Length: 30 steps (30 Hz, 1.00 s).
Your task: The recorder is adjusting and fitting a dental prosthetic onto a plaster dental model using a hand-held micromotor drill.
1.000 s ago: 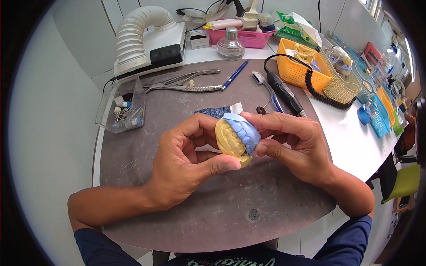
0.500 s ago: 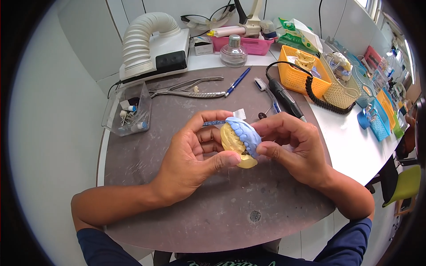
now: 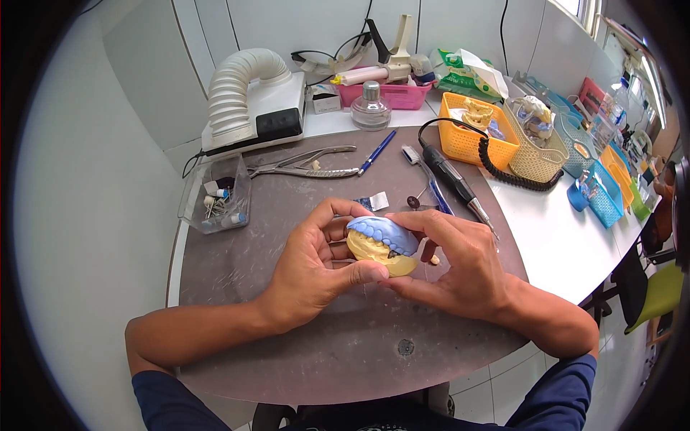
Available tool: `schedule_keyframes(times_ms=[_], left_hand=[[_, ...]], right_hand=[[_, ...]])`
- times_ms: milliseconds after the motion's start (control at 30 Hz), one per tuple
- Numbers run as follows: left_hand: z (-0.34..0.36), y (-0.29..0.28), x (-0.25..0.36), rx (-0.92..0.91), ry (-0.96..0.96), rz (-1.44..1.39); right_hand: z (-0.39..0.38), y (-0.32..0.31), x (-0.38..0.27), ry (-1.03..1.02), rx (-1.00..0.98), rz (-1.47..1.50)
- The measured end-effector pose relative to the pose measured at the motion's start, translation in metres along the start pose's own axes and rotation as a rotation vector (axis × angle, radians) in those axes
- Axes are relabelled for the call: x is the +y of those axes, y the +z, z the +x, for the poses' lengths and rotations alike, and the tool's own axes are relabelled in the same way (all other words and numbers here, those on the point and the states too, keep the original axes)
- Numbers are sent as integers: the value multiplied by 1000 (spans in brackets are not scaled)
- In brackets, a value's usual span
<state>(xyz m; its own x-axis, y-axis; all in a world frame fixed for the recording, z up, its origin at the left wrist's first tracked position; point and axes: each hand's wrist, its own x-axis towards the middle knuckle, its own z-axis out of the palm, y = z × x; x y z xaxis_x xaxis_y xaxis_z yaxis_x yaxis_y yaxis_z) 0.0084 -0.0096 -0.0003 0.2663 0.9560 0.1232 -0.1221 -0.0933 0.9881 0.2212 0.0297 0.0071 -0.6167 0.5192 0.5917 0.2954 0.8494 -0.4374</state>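
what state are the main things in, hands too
blue cast, against yellow cast
yellow cast, below blue cast
left hand, closed on both casts
right hand, closed on both casts
pliers, handles apart
pen, lying flat
bottle, capped, upright
clear box, open
handpiece, corded, lying
toothbrush, lying
orange basket, open, loaded

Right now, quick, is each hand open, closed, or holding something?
Left hand: closed, holding the blue-and-yellow dental model.
Right hand: closed, holding the same model's right side.
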Motion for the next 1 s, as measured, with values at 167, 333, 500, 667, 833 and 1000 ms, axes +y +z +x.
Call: schedule_keyframes(times_ms=[167,333,500,667,833,1000], left_hand=[[4,-3,-5,-39,29,87],[9,-10,1,-76,325,486],[11,-16,5,-40,625,941],[13,-19,7,3,659,944],[17,-15,2,79,673,828],[15,-22,0,169,711,771]], right_hand=[[0,-1,3,31,-23,-20],[4,-1,10,-15,0,-65],[3,-1,14,-49,-7,-71],[9,-11,16,-44,-22,-70],[18,-32,15,60,18,36],[30,-60,8,217,-523,-143]])
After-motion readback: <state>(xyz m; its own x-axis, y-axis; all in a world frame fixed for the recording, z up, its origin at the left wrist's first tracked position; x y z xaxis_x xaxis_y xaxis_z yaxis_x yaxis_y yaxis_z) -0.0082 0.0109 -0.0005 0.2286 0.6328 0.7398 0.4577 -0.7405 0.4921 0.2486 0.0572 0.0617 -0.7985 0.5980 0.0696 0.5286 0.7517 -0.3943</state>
